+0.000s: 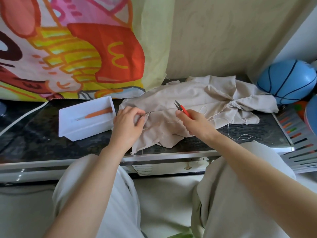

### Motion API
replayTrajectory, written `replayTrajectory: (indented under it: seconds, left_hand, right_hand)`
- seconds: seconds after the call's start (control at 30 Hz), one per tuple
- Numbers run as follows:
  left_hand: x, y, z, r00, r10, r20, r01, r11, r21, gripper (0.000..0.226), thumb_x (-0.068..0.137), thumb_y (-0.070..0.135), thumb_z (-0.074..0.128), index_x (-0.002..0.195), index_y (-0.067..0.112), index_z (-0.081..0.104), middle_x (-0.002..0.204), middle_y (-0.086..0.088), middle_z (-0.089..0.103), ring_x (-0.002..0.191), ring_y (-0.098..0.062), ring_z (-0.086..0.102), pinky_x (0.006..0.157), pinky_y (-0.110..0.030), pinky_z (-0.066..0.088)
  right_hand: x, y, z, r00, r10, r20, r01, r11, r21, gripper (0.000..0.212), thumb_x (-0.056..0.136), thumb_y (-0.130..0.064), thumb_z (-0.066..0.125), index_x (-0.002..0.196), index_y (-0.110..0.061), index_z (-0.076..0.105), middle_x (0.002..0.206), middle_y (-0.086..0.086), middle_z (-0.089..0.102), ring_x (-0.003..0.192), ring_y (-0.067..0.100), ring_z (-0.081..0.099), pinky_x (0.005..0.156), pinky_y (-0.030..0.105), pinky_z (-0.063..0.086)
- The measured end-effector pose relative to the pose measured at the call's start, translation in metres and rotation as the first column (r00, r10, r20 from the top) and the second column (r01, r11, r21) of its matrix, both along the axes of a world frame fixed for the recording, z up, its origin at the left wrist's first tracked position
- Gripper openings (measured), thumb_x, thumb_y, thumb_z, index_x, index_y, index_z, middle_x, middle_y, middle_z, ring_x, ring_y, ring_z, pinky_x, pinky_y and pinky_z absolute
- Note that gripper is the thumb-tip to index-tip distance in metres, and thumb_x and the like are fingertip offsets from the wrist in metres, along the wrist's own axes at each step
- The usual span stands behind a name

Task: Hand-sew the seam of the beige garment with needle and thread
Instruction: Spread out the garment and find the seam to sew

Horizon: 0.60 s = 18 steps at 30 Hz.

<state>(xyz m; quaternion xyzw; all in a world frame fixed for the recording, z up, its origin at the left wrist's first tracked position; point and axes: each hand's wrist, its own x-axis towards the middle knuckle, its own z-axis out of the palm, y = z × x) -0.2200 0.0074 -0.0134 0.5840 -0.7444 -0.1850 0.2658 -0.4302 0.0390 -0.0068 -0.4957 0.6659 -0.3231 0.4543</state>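
Beige garment point(188, 98) lies crumpled mid-tabletop point(42, 140), right of centre. It looks light and limp with frayed raw edges, so it'll likely bunch and slide on the glossy top. Left hand point(127, 124): fingers pinch the seam fold at its left end. Right hand point(195, 122): fingers curled round red snips point(182, 109), blades parted. Fine thread point(164, 122) runs slack between the hands. Best grip is on the fold, just beside the stitch line. Needle not clearly visible.
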Motion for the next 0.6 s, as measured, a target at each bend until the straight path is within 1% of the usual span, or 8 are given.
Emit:
replayTrajectory:
  seconds: [0.1, 0.17, 0.23, 0.33, 0.43, 0.5, 0.57, 0.6]
  left_hand:
    - [-0.006, 0.003, -0.003, 0.990, -0.060, 0.130, 0.064, 0.998, -0.026, 0.025, 0.090, 0.030, 0.060, 0.113, 0.022, 0.064, 0.110, 0.005, 0.053, 0.113, -0.020, 0.041, 0.087, -0.025, 0.022]
    - [-0.011, 0.003, -0.008, 0.974, -0.111, 0.199, 0.117, 0.993, -0.018, 0.031, 0.088, 0.038, 0.062, 0.115, 0.025, 0.065, 0.112, 0.005, 0.055, 0.115, -0.019, 0.039, 0.088, -0.026, 0.020]
    - [-0.015, 0.002, -0.012, 0.958, -0.142, 0.250, 0.148, 0.989, -0.005, 0.030, 0.087, 0.042, 0.062, 0.112, 0.026, 0.067, 0.111, 0.006, 0.055, 0.115, -0.018, 0.039, 0.091, -0.028, 0.020]
    - [-0.019, 0.002, -0.016, 0.949, -0.151, 0.277, 0.158, 0.987, -0.005, 0.021, 0.088, 0.040, 0.061, 0.099, 0.025, 0.071, 0.107, 0.006, 0.056, 0.113, -0.018, 0.040, 0.090, -0.028, 0.020]
    - [-0.019, 0.003, -0.015, 0.965, -0.133, 0.228, 0.139, 0.990, -0.008, 0.015, 0.087, 0.037, 0.064, 0.088, 0.024, 0.071, 0.098, 0.007, 0.061, 0.107, -0.018, 0.043, 0.083, -0.028, 0.023]
    - [-0.016, 0.003, -0.013, 0.982, -0.108, 0.157, 0.112, 0.994, -0.016, 0.012, 0.086, 0.034, 0.066, 0.085, 0.023, 0.071, 0.090, 0.009, 0.063, 0.103, -0.017, 0.044, 0.079, -0.026, 0.021]
    - [-0.013, 0.003, -0.010, 0.993, -0.085, 0.080, 0.087, 0.996, -0.019, 0.008, 0.086, 0.029, 0.067, 0.084, 0.022, 0.071, 0.081, 0.011, 0.061, 0.100, -0.017, 0.046, 0.078, -0.026, 0.021]
    - [-0.012, 0.003, -0.009, 0.996, -0.077, 0.039, 0.078, 0.997, -0.015, 0.006, 0.086, 0.026, 0.068, 0.083, 0.021, 0.071, 0.077, 0.011, 0.060, 0.098, -0.017, 0.048, 0.080, -0.028, 0.025]
  right_hand:
    - [0.005, -0.003, 0.000, 0.991, -0.025, 0.134, 0.016, 0.998, 0.066, 0.036, 0.098, -0.045, 0.039, 0.091, -0.017, 0.061, 0.065, -0.006, 0.043, 0.054, 0.007, 0.039, 0.054, 0.020, 0.029]
    - [0.008, -0.002, 0.001, 0.977, -0.038, 0.208, 0.014, 0.993, 0.113, 0.034, 0.100, -0.038, 0.037, 0.089, -0.013, 0.059, 0.061, -0.003, 0.038, 0.046, 0.006, 0.034, 0.046, 0.018, 0.027]
    - [0.011, 0.001, 0.003, 0.967, -0.033, 0.253, -0.007, 0.988, 0.155, 0.031, 0.101, -0.032, 0.036, 0.089, -0.011, 0.054, 0.060, 0.000, 0.035, 0.044, 0.008, 0.029, 0.041, 0.016, 0.024]
    - [0.014, 0.004, 0.005, 0.961, -0.011, 0.275, -0.039, 0.984, 0.176, 0.032, 0.102, -0.032, 0.033, 0.086, -0.011, 0.050, 0.060, 0.001, 0.034, 0.046, 0.010, 0.025, 0.041, 0.017, 0.020]
    - [0.014, 0.007, 0.005, 0.954, -0.016, 0.299, -0.043, 0.981, 0.190, 0.034, 0.102, -0.033, 0.033, 0.082, -0.012, 0.049, 0.061, 0.001, 0.034, 0.045, 0.009, 0.024, 0.042, 0.017, 0.020]
    - [0.014, 0.007, 0.005, 0.951, -0.013, 0.308, -0.045, 0.982, 0.182, 0.032, 0.102, -0.033, 0.033, 0.085, -0.011, 0.049, 0.061, 0.002, 0.034, 0.045, 0.009, 0.025, 0.043, 0.017, 0.021]
    - [0.014, 0.007, 0.005, 0.948, -0.012, 0.318, -0.039, 0.987, 0.155, 0.031, 0.102, -0.034, 0.035, 0.088, -0.011, 0.049, 0.061, 0.001, 0.034, 0.045, 0.008, 0.026, 0.043, 0.017, 0.022]
    - [0.014, 0.007, 0.005, 0.949, -0.006, 0.315, -0.039, 0.990, 0.136, 0.031, 0.102, -0.035, 0.035, 0.087, -0.012, 0.049, 0.061, 0.001, 0.034, 0.044, 0.008, 0.027, 0.042, 0.017, 0.022]
